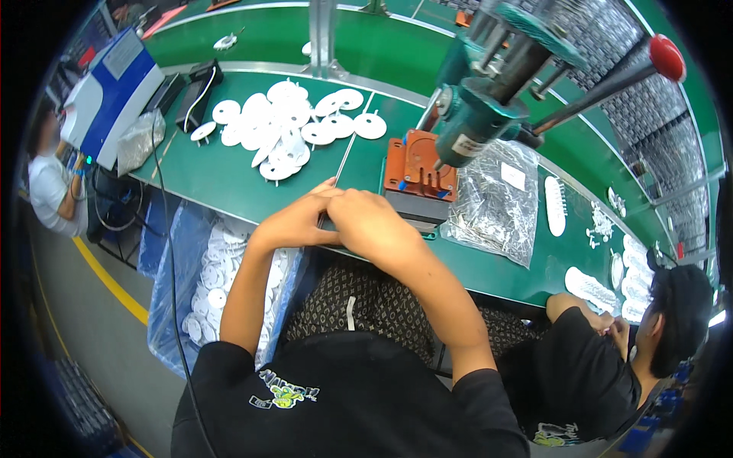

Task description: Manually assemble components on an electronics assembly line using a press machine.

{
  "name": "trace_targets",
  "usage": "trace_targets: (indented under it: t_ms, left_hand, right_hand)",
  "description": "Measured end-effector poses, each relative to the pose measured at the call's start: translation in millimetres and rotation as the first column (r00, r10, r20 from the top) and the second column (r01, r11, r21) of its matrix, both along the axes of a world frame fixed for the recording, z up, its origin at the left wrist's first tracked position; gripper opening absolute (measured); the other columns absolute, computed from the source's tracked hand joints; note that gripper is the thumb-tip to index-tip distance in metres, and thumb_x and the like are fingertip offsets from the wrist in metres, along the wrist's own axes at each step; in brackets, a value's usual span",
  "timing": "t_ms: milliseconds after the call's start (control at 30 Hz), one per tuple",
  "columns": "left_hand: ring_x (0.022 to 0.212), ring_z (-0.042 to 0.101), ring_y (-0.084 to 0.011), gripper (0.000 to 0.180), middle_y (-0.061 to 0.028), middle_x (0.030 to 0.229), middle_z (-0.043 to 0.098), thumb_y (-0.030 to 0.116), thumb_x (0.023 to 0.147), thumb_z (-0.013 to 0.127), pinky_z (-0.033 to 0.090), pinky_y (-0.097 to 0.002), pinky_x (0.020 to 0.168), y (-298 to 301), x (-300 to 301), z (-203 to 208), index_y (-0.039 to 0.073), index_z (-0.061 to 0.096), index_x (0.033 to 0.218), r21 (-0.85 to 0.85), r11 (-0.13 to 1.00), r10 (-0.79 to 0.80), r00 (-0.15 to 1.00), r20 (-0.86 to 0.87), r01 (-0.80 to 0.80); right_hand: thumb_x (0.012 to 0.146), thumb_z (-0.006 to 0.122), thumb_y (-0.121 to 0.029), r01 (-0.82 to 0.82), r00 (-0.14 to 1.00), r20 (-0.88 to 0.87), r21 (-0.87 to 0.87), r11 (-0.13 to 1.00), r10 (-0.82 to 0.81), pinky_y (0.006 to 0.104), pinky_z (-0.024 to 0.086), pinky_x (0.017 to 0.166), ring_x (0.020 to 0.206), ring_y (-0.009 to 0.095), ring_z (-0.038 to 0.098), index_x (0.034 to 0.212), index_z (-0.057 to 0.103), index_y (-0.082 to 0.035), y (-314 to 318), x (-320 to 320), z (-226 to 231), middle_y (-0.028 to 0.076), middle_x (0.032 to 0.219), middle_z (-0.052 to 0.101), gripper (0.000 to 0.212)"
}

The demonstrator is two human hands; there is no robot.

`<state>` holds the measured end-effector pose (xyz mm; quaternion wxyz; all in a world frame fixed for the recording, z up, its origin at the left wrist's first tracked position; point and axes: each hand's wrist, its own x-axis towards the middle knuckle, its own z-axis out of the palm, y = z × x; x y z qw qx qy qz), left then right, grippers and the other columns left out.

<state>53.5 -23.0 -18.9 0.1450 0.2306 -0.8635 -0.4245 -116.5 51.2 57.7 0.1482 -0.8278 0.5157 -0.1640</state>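
Many white discs (259,122), several with short pegs, lie heaped and overlapping on the green workbench (229,187), toward its far edge and left of a teal lever press (473,122). At the workbench's near edge, the person's two hands meet, just short of the heap. The left hand (301,215) has its thumb well apart from its forefinger, whose tip reaches the right hand (368,220). The right hand's fingers curl downward out of sight behind its own back; I cannot tell whether either hand has hold of anything. Right of the hands, an orange fixture (420,164) sits under the press spindle, on a grey block (416,208) near the same edge. Beside it lies a clear plastic bag (489,210) of small metal pieces. Farther right are a white oval strip (555,206) with a row of pegs and a scatter of small white parts (601,224) toward the far edge. Below the near edge, left of the person's legs, a blue-lined bin (164,305) holds more discs. A co-worker (588,366) in black sits at the workbench's right-hand stretch.
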Motion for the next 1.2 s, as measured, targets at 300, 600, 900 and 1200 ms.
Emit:
trace_targets:
  t_ms: [300, 600, 900, 1200]
  left_hand:
    - [0.127, 0.055, -0.0281, 0.045, -0.0107, 0.124, 0.067, 0.013, 0.073, 0.081, 0.027, -0.0467, 0.12, 24.6, -0.2, 29.7, 0.004, 0.068, 0.115, -0.043, 0.986, 0.157, 0.981, -0.115, -0.163]
    - [0.118, 0.059, -0.0283, 0.037, -0.0065, 0.121, 0.068, 0.014, 0.073, 0.083, 0.038, -0.0518, 0.111, 48.4, -68.8, 67.4, 0.009, 0.075, 0.108, -0.437, 0.831, 0.123, 0.88, -0.458, -0.344]
    - [0.139, 0.039, -0.0385, 0.045, -0.0149, 0.127, 0.06, 0.031, 0.086, 0.073, 0.027, -0.0555, 0.116, 26.9, -118.3, 71.6, 0.0, 0.063, 0.116, -0.662, 0.7, 0.168, 0.963, -0.211, -0.268]
    - [0.137, 0.041, -0.0397, 0.049, -0.0208, 0.135, 0.052, 0.029, 0.084, 0.076, 0.039, -0.046, 0.11, 24.4, -127.5, 66.1, 0.0, 0.06, 0.12, -0.488, 0.813, 0.176, 0.933, -0.313, -0.317]
  right_hand:
    - [0.092, 0.067, -0.017, 0.374, 0.822, 0.413, 0.127, 0.919, -0.392, 0.0452, 0.054, 0.063, 0.071, 0.037, 0.07, 0.118, 0.056, -0.001, 71.3, -22.0, -20.9, 0.019, 0.078, 0.069, 0.033]
    - [0.089, 0.069, -0.005, 0.831, 0.426, 0.645, -0.001, 0.556, -0.635, 0.029, 0.04, 0.047, 0.05, 0.014, 0.053, 0.095, 0.069, -0.003, 124.9, -87.3, -88.3, 0.007, 0.062, 0.059, 0.007]
    - [0.078, 0.073, -0.003, 0.737, 0.672, 0.484, -0.359, 0.572, -0.561, 0.0344, 0.044, 0.052, 0.055, 0.02, 0.056, 0.085, 0.068, -0.008, 116.2, -82.4, -92.0, 0.002, 0.063, 0.056, 0.01]
    - [0.083, 0.065, 0.001, 0.749, 0.658, 0.664, -0.531, 0.396, -0.354, 0.0378, 0.049, 0.081, 0.089, 0.028, 0.061, 0.11, 0.067, 0.001, 99.0, -82.9, -12.1, 0.013, 0.1, 0.067, 0.027]
